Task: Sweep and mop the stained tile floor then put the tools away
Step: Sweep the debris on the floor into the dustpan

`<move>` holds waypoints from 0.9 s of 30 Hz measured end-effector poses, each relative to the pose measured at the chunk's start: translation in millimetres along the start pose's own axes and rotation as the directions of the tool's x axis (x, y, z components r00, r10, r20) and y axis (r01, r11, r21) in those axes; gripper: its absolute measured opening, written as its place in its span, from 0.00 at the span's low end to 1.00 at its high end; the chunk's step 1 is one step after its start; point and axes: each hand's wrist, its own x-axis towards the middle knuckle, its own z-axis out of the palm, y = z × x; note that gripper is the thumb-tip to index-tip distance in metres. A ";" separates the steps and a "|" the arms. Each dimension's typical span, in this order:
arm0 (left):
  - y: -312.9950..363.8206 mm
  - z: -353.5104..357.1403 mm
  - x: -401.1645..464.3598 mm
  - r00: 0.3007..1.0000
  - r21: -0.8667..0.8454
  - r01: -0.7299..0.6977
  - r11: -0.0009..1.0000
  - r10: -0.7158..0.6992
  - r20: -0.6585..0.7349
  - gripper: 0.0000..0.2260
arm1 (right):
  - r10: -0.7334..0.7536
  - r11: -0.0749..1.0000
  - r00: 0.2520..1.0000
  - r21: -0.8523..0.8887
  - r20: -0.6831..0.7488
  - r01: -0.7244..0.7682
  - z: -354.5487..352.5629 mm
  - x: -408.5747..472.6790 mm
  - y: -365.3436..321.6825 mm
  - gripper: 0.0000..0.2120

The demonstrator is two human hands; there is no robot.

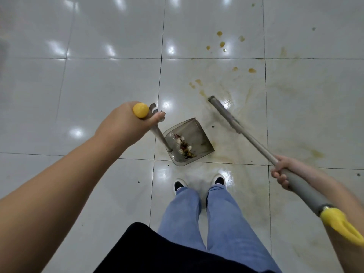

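Observation:
My left hand [126, 120] grips the yellow-capped top of the dustpan handle [160, 137]. The grey see-through dustpan [192, 135] stands on the white tile floor [98, 85] just ahead of my feet, with a small heap of brown and white scraps [184, 146] inside. My right hand [282, 171] grips the grey broom handle [260, 146]. The broom head [223, 113] rests on the floor to the right of the dustpan, in a smeared yellowish stain [295, 107]. Brown drops [222, 44] dot the tiles beyond it.
My two feet in dark shoes [199, 184] stand just behind the dustpan. The broom's yellow handle end [342, 227] sticks out at the lower right. A few dark specks [138, 182] lie on the tiles near my feet.

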 end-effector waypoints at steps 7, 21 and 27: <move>3.6 0.4 3.3 1.000 -0.064 0.022 0.998 -0.021 0.016 0.18 | -0.058 0.896 0.965 -0.440 -0.257 -0.064 19.0 60.4 -2.5 0.21; 5.7 4.2 0.5 1.000 -0.043 0.016 0.999 -0.016 -0.001 0.20 | 0.129 0.961 0.992 -0.244 -0.008 -0.127 10.8 4.2 39.3 0.30; 6.8 7.3 -3.0 1.000 -0.051 0.027 0.998 -0.028 -0.009 0.19 | 0.019 0.978 0.997 -0.205 -0.070 -0.033 11.6 -22.0 50.5 0.34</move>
